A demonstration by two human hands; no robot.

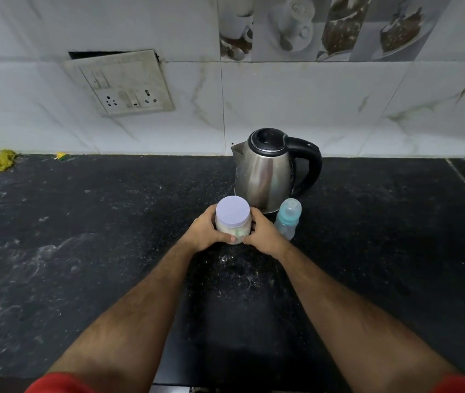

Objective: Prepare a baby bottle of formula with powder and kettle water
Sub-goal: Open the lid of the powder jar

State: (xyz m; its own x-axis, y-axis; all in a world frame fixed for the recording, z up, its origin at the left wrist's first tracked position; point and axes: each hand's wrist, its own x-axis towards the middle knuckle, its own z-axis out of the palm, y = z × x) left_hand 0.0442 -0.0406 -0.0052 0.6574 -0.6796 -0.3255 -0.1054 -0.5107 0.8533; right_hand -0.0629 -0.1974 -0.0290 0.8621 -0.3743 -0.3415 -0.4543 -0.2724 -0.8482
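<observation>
Clear plastic, the powder jar (233, 222) stands on the black bench (83, 251) just in front of the kettle (268, 171), left hand (205, 231) and right hand (263, 234) each closing its grip around it. The capped baby bottle (288, 219) stands just right of the jar; a careless elbow-out twist of the lid (232, 209) could topple it.

The table (83, 251) was black stone flecked with fine white specks and pale cloudy swirls, and the wall (310, 109) behind it was white tile veined in grey-brown marbling, with a band of tiles printed in brown and white cups and desserts (339, 26) along the top. The kettle (265, 177) was brushed silver steel with a black lid and handle, the jar (232, 222) had a pale lilac lid over whitish contents, and the baby bottle (288, 218) was clear with a turquoise collar. A crumpled cloth (0, 160) at the far left was mustard yellow, the switch plate (123, 83) was grimy off-white, and the person's sleeves (58, 384) were red.
</observation>
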